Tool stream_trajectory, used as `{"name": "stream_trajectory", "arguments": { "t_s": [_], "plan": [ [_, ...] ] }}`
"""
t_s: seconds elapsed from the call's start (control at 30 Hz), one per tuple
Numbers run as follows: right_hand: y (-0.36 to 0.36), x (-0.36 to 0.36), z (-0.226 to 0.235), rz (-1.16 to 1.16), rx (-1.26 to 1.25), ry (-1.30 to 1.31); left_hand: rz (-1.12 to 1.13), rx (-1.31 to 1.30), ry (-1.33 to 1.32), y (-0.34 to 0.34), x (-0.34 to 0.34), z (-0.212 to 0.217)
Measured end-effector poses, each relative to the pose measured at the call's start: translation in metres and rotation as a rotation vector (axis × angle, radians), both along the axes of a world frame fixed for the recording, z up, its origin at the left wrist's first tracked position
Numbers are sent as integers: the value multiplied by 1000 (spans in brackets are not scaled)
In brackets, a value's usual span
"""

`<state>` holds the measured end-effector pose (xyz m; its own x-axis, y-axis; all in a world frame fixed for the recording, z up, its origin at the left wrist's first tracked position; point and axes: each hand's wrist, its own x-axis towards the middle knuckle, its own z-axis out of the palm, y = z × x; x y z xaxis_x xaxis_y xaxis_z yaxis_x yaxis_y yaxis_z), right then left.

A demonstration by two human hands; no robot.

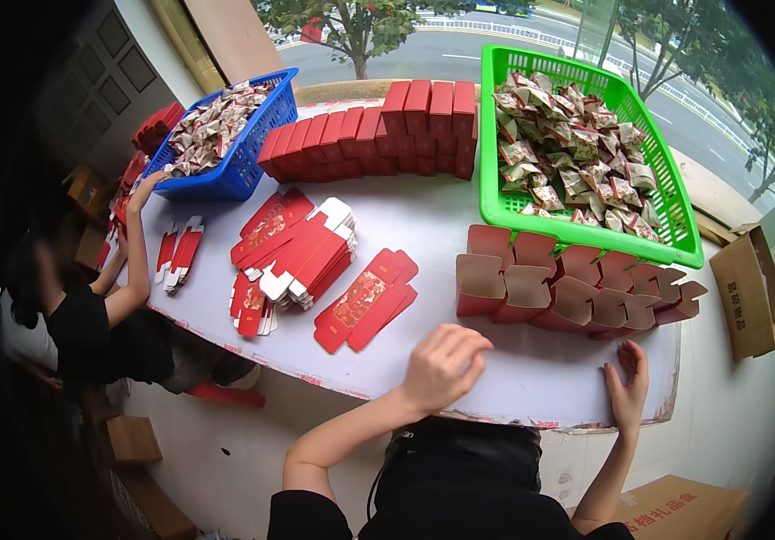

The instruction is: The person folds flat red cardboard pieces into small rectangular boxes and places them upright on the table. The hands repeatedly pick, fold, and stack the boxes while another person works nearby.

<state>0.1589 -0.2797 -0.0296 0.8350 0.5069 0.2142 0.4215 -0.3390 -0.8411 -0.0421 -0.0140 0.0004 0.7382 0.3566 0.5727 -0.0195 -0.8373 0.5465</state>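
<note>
At the table's (531,396) near edge, the left hand (441,364) is curling loosely, holding nothing, and the right hand (628,387) is lying open, flat; nearest are the opened red boxes (567,288), awaiting a pick-up.

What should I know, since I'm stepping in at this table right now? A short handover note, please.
Left hand: loosely curled, empty, resting on the table near its front edge.
Right hand: flat on the table edge, empty.
Nearest, just beyond the hands: folded open red boxes, unfilled.
Flat red box blanks lie left of centre, more stacks beyond.
Closed red boxes are lined up at the back.
Green basket and blue basket hold wrapped packets.
A co-worker reaches toward the blue basket.
</note>
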Motion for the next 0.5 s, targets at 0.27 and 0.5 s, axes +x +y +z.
{"name": "stream_trajectory", "arguments": {
  "t_s": [0.27,0.5],
  "plan": [
    [4,-1,4,-71,37,8,770,233,417,76,-45,-12],
    [4,-3,2,-89,88,1,783,123,397,80,-50,-19]
  ]
}}
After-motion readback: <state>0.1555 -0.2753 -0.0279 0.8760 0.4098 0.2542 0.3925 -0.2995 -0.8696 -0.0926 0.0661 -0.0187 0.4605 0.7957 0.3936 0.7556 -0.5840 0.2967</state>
